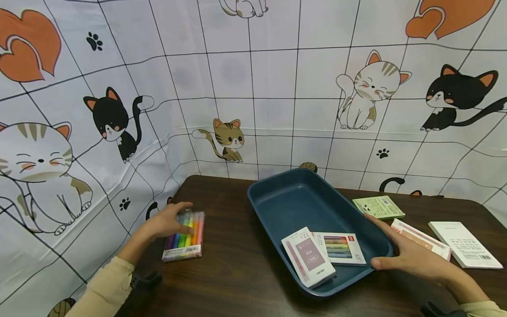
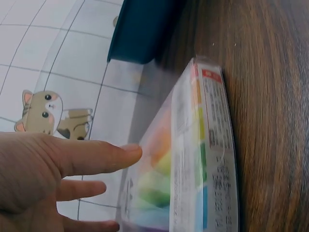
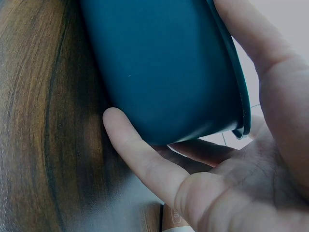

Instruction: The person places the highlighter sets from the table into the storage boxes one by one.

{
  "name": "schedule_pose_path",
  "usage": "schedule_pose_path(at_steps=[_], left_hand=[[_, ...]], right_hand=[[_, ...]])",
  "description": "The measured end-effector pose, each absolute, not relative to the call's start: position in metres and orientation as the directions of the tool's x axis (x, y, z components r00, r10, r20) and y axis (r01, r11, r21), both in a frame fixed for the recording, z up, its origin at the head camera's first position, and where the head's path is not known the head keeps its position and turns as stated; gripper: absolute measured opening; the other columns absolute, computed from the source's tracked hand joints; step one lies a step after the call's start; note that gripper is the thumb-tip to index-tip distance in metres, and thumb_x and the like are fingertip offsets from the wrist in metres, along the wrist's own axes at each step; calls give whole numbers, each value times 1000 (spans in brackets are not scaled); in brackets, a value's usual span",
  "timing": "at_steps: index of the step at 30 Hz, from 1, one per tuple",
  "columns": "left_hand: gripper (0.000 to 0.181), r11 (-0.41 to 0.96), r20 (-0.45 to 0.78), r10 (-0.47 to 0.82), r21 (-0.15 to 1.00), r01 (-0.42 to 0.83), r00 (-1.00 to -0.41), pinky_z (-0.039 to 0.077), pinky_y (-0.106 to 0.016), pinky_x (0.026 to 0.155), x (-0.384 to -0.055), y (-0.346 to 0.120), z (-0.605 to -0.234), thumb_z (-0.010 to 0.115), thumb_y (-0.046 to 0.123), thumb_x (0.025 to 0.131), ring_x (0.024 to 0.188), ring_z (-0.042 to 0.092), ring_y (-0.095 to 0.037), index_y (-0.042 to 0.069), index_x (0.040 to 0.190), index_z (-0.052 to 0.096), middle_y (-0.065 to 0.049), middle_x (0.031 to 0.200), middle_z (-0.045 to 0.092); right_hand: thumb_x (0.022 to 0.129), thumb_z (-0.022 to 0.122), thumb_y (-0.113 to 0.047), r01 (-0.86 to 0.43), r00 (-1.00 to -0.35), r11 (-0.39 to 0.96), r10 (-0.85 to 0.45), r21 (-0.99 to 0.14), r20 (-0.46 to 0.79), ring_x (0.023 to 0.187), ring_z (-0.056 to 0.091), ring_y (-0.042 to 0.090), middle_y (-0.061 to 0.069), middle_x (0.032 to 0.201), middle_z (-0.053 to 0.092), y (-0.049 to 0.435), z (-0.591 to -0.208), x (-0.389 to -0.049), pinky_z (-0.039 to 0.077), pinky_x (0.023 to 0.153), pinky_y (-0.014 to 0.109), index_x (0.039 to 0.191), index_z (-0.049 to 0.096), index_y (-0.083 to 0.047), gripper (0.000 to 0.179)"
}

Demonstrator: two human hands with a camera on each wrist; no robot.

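Observation:
My left hand (image 1: 168, 222) reaches over a clear pack of coloured markers (image 1: 183, 252) at the table's left side. In the left wrist view its fingers are spread and fairly straight beside the pack (image 2: 186, 159), not curled round it. Around the near right corner of a dark blue tray (image 1: 293, 207), my right hand (image 1: 412, 257) rests with thumb and fingers spread. The right wrist view has its fingers against the tray's outer wall (image 3: 159, 67). Inside the tray lie a white-and-pink box (image 1: 309, 257) and a white box with a coloured-stick picture (image 1: 344, 248).
Right of the tray lie a green packet (image 1: 379, 207), a white-and-tan box (image 1: 421, 240) partly behind my right hand, and a white box (image 1: 465, 244). A cat-print cloth (image 1: 273, 114) hangs behind and left of the brown table (image 1: 233, 246).

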State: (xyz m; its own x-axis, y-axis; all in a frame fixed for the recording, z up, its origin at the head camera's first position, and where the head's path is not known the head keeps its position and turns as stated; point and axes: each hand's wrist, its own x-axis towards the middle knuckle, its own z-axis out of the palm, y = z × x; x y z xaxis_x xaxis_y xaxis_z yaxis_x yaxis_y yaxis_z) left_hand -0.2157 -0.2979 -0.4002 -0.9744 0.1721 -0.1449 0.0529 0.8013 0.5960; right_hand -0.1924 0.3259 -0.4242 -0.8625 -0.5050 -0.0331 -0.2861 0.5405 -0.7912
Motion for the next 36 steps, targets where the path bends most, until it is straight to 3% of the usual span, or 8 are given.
schedule_pose_path(at_steps=[5,11,15,26,36], left_hand=[[89,822,-153,159,568,45,-975,45,-55,92,-217,-302,-403,90,24,77,119,46,-44,-1,150,45,-34,147,38],[101,830,-146,148,557,43,-978,39,-65,101,-219,-303,-406,93,27,73,128,44,-49,-2,153,38,-32,149,41],[103,840,-164,126,543,17,-978,39,-67,101,-220,-304,-407,93,29,73,126,46,-49,0,154,37,-33,149,41],[89,845,-165,141,534,32,-976,48,-54,86,-220,-304,-407,92,29,75,101,53,-34,-1,146,48,-30,135,50],[95,829,-177,131,559,10,-976,48,-55,87,-222,-306,-406,96,30,69,106,51,-38,1,147,48,-31,133,46]], right_hand=[[93,73,-20,-284,-863,538,-505,-793,-33,137,27,52,24,162,18,325,-424,-193,36,94,69,165,13,-26,94],[93,73,-21,-282,-866,547,-499,-788,-37,137,27,53,24,162,18,326,-424,-193,36,94,70,165,13,-25,94],[93,73,-23,-279,-870,559,-492,-781,-42,135,29,53,25,161,19,326,-424,-193,37,94,70,165,13,-25,94],[93,73,-22,-265,-870,547,-490,-794,-47,136,27,54,25,162,16,326,-424,-192,36,94,72,165,12,-24,94],[93,73,-23,-265,-872,558,-486,-787,-51,136,28,55,26,161,17,327,-424,-191,36,94,72,165,12,-28,94]])
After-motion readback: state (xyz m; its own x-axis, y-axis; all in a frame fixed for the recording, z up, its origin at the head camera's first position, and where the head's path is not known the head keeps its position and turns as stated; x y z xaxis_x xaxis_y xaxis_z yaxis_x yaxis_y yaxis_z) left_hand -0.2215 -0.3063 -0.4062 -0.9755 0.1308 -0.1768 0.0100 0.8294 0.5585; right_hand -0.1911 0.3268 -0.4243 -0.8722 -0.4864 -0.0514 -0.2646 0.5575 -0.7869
